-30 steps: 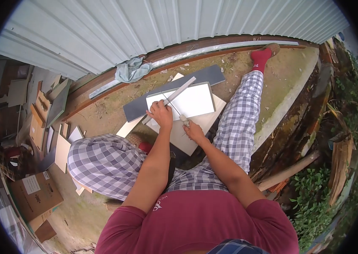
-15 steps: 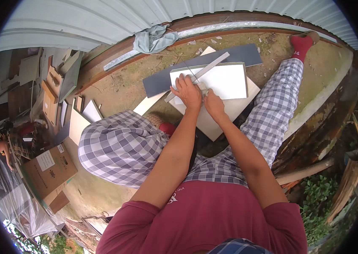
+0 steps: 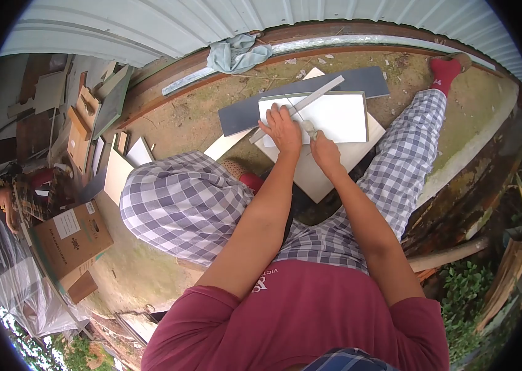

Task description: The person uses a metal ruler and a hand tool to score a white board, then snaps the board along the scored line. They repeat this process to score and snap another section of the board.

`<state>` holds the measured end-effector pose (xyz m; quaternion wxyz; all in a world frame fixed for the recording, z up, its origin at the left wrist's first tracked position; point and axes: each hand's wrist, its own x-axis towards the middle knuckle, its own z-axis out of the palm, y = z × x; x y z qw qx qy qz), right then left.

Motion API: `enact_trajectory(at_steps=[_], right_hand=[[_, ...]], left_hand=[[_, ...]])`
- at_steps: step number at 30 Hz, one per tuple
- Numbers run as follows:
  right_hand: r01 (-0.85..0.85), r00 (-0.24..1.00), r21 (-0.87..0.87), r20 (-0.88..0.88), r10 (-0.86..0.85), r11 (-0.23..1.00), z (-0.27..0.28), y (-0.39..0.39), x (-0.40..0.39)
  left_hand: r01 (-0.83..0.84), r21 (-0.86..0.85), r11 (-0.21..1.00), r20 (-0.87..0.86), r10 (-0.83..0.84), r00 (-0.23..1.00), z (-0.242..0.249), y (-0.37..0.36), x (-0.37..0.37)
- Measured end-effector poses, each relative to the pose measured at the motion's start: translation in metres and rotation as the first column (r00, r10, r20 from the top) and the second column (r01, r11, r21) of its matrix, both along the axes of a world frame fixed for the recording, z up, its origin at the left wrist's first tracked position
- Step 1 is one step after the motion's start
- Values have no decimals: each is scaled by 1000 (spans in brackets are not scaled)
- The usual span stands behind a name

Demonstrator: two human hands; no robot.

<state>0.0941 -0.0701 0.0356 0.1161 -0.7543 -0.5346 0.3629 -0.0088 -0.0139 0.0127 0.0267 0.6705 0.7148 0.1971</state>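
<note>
My left hand (image 3: 283, 131) presses a narrow grey-white strip (image 3: 323, 91) onto a white panel (image 3: 339, 117), its fingers bent over the strip. The strip lies diagonally and runs out past the panel's far edge. In my closed right hand (image 3: 326, 153) is a saw-like tool with a pale handle (image 3: 309, 128). A thin dark line, apparently its blade edge-on, reaches across the strip beside my left fingers. Below the white panel are a light wooden board (image 3: 318, 178) and a long dark grey board (image 3: 360, 80).
A grey cloth (image 3: 236, 54) lies by the corrugated metal wall (image 3: 310, 11). Wooden offcuts (image 3: 80, 139) lean at the left, near a cardboard box (image 3: 71, 238). Another person (image 3: 1, 201) is at the far left. My checked-trouser legs (image 3: 406, 142) flank the boards.
My right hand has drawn back slightly to the right with the tool, widening the gap between my hands. The left hand stays on the strip. The whole view has shifted a little.
</note>
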Motion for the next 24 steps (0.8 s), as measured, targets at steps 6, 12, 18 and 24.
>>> enact_trajectory(at_steps=[6, 12, 18, 24], right_hand=[[44, 999, -63, 33, -42, 997, 1, -71, 9], [26, 999, -7, 19, -25, 1000, 5, -47, 18], [-25, 1000, -82, 7, 26, 996, 13, -68, 15], [18, 1000, -10, -1, -18, 1000, 0, -37, 6]], left_hand=[[-5, 8, 1000, -22, 6, 1000, -2, 2, -2], [-34, 13, 999, 12, 34, 999, -1, 12, -4], [70, 22, 997, -5, -70, 998, -1, -1, -6], [88, 18, 996, 18, -88, 996, -1, -1, -7]])
